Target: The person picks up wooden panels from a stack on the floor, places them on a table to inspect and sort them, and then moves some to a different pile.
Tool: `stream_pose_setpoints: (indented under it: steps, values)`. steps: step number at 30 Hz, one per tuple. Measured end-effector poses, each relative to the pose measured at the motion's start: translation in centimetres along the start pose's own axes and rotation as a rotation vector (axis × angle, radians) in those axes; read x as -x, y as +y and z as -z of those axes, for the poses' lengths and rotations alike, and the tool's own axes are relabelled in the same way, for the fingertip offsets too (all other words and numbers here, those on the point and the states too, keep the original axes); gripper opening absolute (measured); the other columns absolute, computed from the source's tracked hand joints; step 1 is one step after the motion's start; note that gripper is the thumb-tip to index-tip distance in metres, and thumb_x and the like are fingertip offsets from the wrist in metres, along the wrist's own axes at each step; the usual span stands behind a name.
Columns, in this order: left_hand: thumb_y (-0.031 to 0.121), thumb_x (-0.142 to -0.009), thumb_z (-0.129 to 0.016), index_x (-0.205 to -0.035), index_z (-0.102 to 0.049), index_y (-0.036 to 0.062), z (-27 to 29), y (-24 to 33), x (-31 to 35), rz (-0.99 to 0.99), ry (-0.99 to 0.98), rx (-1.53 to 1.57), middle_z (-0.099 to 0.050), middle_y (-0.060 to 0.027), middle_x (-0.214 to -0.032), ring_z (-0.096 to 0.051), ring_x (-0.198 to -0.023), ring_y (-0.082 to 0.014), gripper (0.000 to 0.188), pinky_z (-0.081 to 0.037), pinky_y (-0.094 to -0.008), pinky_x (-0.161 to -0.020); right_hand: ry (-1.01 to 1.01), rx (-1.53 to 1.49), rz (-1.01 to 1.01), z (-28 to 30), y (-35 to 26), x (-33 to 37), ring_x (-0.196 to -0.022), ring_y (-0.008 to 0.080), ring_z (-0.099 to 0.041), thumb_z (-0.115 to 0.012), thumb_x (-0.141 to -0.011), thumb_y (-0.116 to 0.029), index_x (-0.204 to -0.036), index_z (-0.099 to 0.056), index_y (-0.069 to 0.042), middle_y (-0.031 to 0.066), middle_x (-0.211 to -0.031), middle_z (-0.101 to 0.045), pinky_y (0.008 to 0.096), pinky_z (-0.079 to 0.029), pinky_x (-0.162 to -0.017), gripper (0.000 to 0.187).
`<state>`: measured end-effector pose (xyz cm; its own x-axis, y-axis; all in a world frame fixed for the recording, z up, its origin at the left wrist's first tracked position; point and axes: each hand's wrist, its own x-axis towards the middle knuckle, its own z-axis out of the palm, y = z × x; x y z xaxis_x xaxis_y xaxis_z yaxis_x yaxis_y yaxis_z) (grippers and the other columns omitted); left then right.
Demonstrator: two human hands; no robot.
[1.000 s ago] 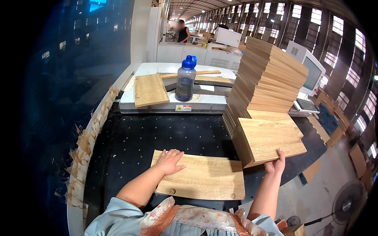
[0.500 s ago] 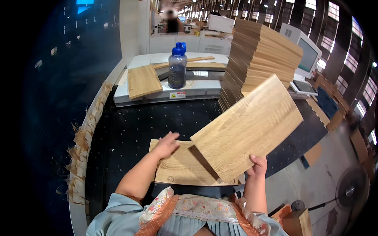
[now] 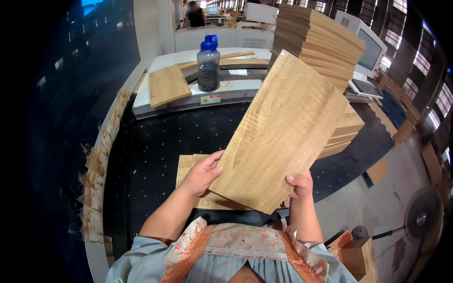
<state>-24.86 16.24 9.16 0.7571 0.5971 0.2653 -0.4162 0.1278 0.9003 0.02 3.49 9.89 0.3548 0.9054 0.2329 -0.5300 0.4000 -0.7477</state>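
Between my hands a light wood-grain board [image 3: 283, 132] is held up at a slant, its long sides leaning to the right. My left hand [image 3: 203, 173] grips its left edge, thumb on the front face. At its lower right edge my right hand [image 3: 300, 185] holds on, thumb in front and fingers behind. Beneath it other wooden boards [image 3: 185, 166] lie on the black dotted table [image 3: 160, 141], partly covered by the held board and my left hand. A round mark shows near the front edge of the lying boards.
A tall stack of boards [image 3: 325, 42] rises at the back right, behind the held board. On the white machine ledge stand a blue-capped bottle [image 3: 208, 66] and a flat board [image 3: 169, 86]. A monitor [image 3: 370, 49] and keyboard [image 3: 365, 88] are right; a fan [image 3: 421, 218] is lower right.
My left hand has come up from the lying boards and taken the held board's left edge. That board has swung more upright and moved left. The view has tilted slightly downward.
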Motion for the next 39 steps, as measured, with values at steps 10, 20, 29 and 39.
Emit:
stream_pose_setpoints:
  steps: [10,20,29,39]
  values:
    - [0.002,-0.089,-0.048,-0.136,-0.03,-0.0042,0.6,-0.8,0.9,-0.071,-0.036,-0.01,-0.043,-0.0148,-0.134,-0.044,-0.122,-0.0211,0.05,-0.033,-0.0352,-0.102,-0.042,0.037,0.009,-0.3,-0.5,0.0,-0.101,0.0304,-0.057,-0.064,-0.057,-0.001,-0.126,-0.04,0.006,0.0166,-0.113,-0.057,0.0404,-0.045,-0.088,0.073]
    - [0.015,-0.082,-0.064,-0.132,-0.037,-0.0019,-1.0,1.9,0.3,-0.039,-0.068,0.142,-0.051,-0.015,-0.126,-0.049,-0.118,-0.0249,0.059,-0.039,-0.0397,-0.098,-0.118,0.184,-0.021,-2.3,-1.3,-1.6,-0.104,0.0265,-0.056,-0.071,-0.067,-0.015,-0.126,-0.042,0.005,0.0159,-0.116,-0.056,0.0371,-0.045,-0.089,0.069]
    - [0.015,-0.085,-0.054,-0.131,-0.037,-0.0025,2.9,0.3,2.6,0.031,0.275,0.65,-0.051,-0.0216,-0.124,-0.053,-0.111,-0.036,0.052,-0.044,-0.0498,-0.093,-0.068,0.197,-0.19,-1.2,-2.0,-5.4,-0.082,0.0205,-0.062,-0.052,-0.089,-0.012,-0.121,-0.043,0.0,0.016,-0.103,-0.061,0.0292,-0.052,-0.066,0.035]
    - [0.034,-0.086,-0.047,-0.132,-0.039,0.001,9.6,1.7,8.7,0.028,0.554,0.59,-0.049,-0.0207,-0.128,-0.049,-0.115,-0.0372,0.057,-0.039,-0.0484,-0.098,0.519,0.792,-0.243,11.1,-0.2,3.4,-0.08,0.0088,-0.051,-0.063,-0.084,-0.024,-0.115,-0.053,-0.001,-0.0009,-0.088,-0.056,0.0247,-0.04,-0.066,0.04]
